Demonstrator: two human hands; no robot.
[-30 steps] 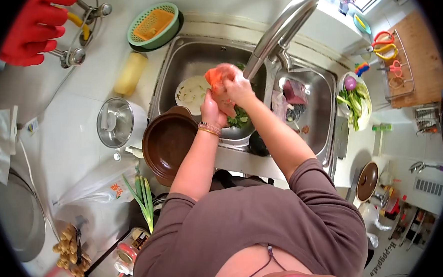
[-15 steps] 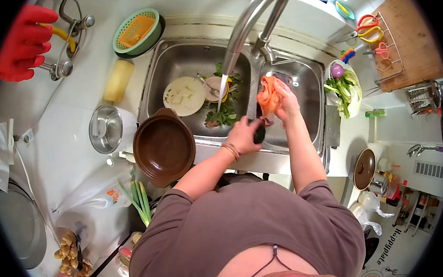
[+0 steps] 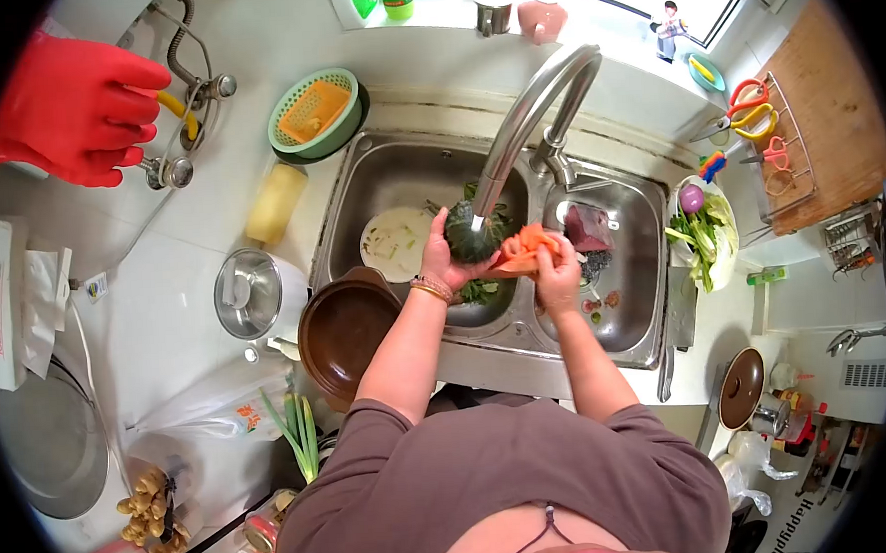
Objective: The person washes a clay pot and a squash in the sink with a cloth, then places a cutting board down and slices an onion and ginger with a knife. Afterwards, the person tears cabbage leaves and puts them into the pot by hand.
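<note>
My left hand (image 3: 441, 258) grips a dark green pumpkin (image 3: 474, 239) from its left side, over the left basin of the steel sink (image 3: 349, 196). The faucet (image 3: 538, 111) has its spout end just above the pumpkin. An orange cloth (image 3: 524, 251) is bunched in my right hand (image 3: 560, 273) and meets the pumpkin's right side. Behind my left hand stands a pale bowl (image 3: 389, 247) of cloudy liquid with green bits. Leafy greens (image 3: 478, 292) show partly below the pumpkin. In the right basin lies a dark red piece, probably meat (image 3: 588, 227).
A brown clay pot (image 3: 346, 337) stands against the sink's left front, with a steel pot (image 3: 254, 294) beside it. Green and orange baskets (image 3: 314, 113) sit at the back left. A plate of vegetables (image 3: 704, 238) and a knife (image 3: 666, 375) lie to the right.
My left hand has lifted the pumpkin up and back beneath the faucet. My right hand has brought the orange cloth down and over to it. The view has tilted upward slightly.
</note>
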